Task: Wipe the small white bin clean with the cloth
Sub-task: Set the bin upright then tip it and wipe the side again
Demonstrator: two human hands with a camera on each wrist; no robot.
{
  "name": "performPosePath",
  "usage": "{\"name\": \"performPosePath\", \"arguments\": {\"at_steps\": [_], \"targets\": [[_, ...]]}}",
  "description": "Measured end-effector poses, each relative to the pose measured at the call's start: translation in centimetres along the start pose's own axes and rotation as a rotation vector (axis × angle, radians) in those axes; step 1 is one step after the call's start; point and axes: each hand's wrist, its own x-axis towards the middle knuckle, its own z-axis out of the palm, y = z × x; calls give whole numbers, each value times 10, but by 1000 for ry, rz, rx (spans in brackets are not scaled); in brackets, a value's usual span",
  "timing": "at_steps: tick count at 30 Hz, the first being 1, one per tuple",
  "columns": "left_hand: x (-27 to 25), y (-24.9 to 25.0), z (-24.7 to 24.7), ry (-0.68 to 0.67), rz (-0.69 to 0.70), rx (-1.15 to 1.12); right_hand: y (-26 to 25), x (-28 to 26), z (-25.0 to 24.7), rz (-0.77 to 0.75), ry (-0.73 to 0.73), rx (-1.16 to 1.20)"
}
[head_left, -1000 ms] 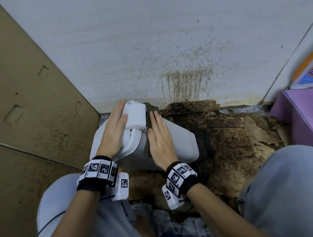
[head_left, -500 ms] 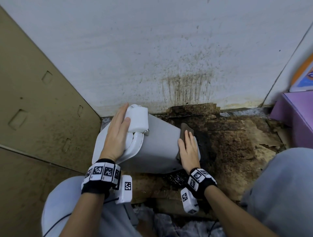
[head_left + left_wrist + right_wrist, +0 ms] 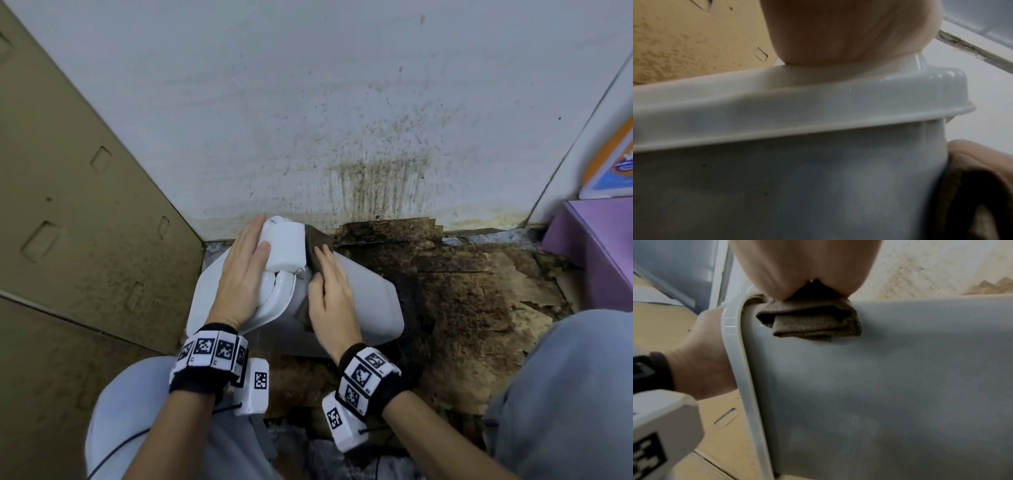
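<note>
The small white bin [image 3: 370, 305] lies on its side on the floor, its lid end to the left. My left hand [image 3: 245, 270] rests flat over the lid [image 3: 274, 301], thumb against the white lid block [image 3: 286, 245]. My right hand [image 3: 330, 294] presses a folded brown cloth [image 3: 317, 246] onto the bin's upper side with straight fingers, right beside the lid rim. The right wrist view shows the cloth [image 3: 812, 321] squeezed under the palm against the bin wall [image 3: 890, 386]. The left wrist view shows the heel of my left hand [image 3: 838, 32] on the lid rim [image 3: 797, 105].
A stained white wall [image 3: 342, 120] stands just behind the bin. A cardboard panel [image 3: 68, 222] closes the left side. Dirty, torn brown board [image 3: 462, 308] covers the floor to the right. A purple box [image 3: 596, 253] sits at far right. My knees [image 3: 565, 394] flank the bin.
My right hand slid the cloth from the bin's lid end down to its base end, then back up beside the lid. My left hand stayed on the lid.
</note>
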Motion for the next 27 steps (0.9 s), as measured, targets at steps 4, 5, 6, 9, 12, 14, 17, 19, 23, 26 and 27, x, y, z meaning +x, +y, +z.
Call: {"name": "performPosePath", "arguments": {"at_steps": [4, 5, 6, 9, 12, 14, 17, 19, 23, 26, 27], "targets": [[-1, 2, 0, -10, -11, 7, -5, 1, -5, 38, 56, 94], [-1, 2, -1, -13, -14, 7, -7, 3, -7, 69, 79, 130], [-1, 3, -1, -15, -12, 13, -10, 5, -9, 101, 103, 173], [-2, 2, -1, -18, 1, 47, -18, 16, -15, 175, 132, 341], [-2, 3, 1, -24, 2, 62, -35, 24, -24, 192, 131, 481], [-2, 4, 2, -23, 0, 69, -49, 27, -30, 138, 124, 504], [-2, 10, 5, -28, 3, 90, -65, 29, -33, 56, 66, 433], [-3, 15, 9, -45, 0, 111, -70, 28, -31, -1, 18, 296], [-4, 32, 19, -90, 5, 122, -69, 28, -33, -66, -12, 17], [-3, 40, 28, -115, -81, 30, -57, 29, -43, -72, -15, -60], [-3, 43, 31, -118, -97, -33, -53, 30, -48, -71, -22, -84]]}}
